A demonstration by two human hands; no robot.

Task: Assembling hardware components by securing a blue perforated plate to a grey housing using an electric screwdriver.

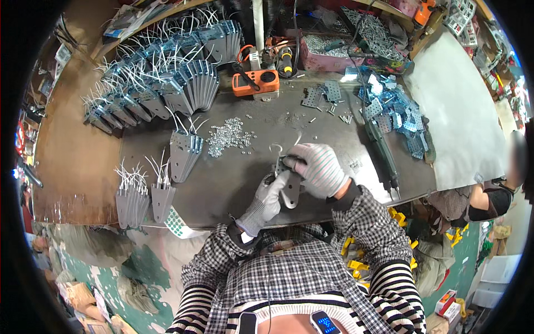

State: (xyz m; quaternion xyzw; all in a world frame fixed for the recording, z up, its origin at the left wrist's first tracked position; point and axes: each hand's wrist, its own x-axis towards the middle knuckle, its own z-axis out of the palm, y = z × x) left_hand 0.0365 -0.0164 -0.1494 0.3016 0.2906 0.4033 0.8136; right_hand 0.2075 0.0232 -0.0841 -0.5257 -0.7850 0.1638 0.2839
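Note:
Both hands wear light knit gloves and meet over a tapered grey metal plate (291,196) near the bench's front edge. My left hand (266,201) is closed on the plate's left side, thumb pressed against it. Above it, my right hand (320,168) is closed over the plate's upper end, where a white wire sticks up; its fingertips are partly hidden. A pile of small metal nuts (225,136) lies to the left of the hands. Beside that stand similar tapered plates with white wires (185,156). A dark green electric screwdriver (380,149) rests on the right.
Rows of wired plates (192,86) fill the back left; more stacks (132,206) stand front left. An orange device with a dial (256,82), a pink bin of small parts (328,58), a heap of screws (378,36) and blue-filmed perforated plates (392,108) lie behind. Another person (492,197) is at right.

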